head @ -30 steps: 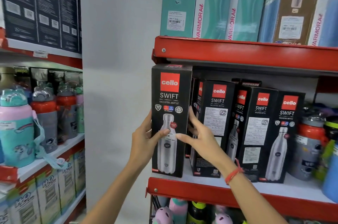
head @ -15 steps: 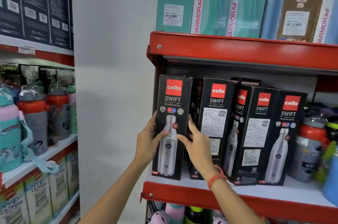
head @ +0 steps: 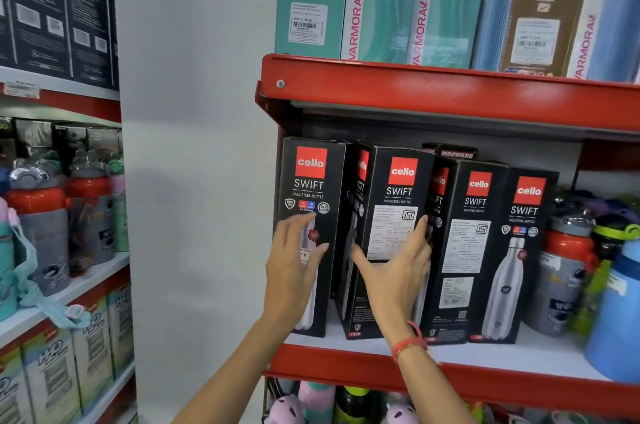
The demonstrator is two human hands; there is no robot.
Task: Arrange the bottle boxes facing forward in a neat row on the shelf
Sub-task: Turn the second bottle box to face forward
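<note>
Several black Cello Swift bottle boxes stand on the white shelf (head: pixel 540 352) with the red front edge. The leftmost box (head: pixel 311 181) faces forward at the shelf's left end. The second box (head: pixel 398 188) is turned a little, label side out. The third box (head: pixel 474 250) also shows its label side, and the fourth box (head: pixel 523 215) shows its bottle picture. My left hand (head: pixel 294 271) is blurred in front of the leftmost box, fingers apart, holding nothing. My right hand (head: pixel 394 271) is spread across the second box's front, thumb near its left edge, fingertips near its right edge.
Loose bottles (head: pixel 564 267) and a blue bottle (head: pixel 616 319) crowd the shelf right of the boxes. Tall Varmora boxes (head: pixel 381 7) fill the red shelf above. A white wall (head: pixel 194 181) adjoins the left end. Other shelving with bottles (head: pixel 38 215) stands further left.
Both hands let go of the leftmost box, which now stands set back on the shelf. My right hand moved right onto the second box; my left hand opened.
</note>
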